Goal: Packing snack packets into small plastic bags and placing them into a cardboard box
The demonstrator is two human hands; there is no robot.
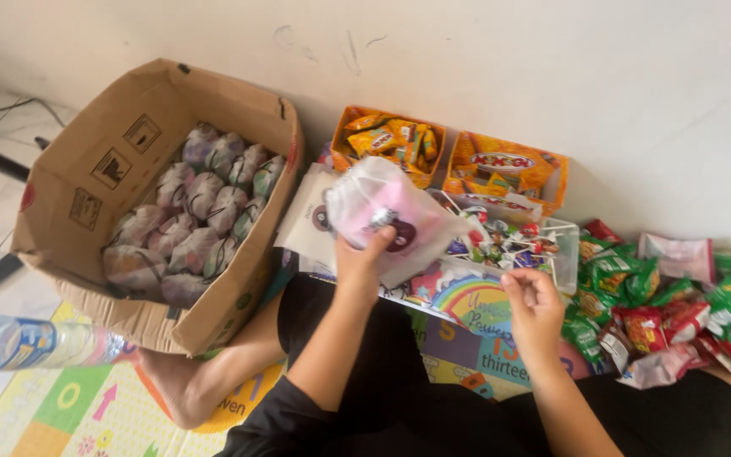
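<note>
Hands first: my left hand [364, 254] is pinched shut on the plastic goodie bag [382, 211]; my right hand [533, 305], right of the bag, is half curled, can't tell if it's holding anything. Bag looks light, soft, slippery; I'd grip at the mouth. Lollipop tray [564, 254] right of bag, cardboard box [162, 203] of filled bags left, orange snack boxes [501, 169] behind.

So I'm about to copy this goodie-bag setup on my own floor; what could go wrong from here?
The left hand holds the thin plastic bag by one spot only, so it may sag or spill. The right hand hovers beside the clear lollipop tray, which a bump might tip. The water bottle lying on its side by the cardboard box could roll.
</note>
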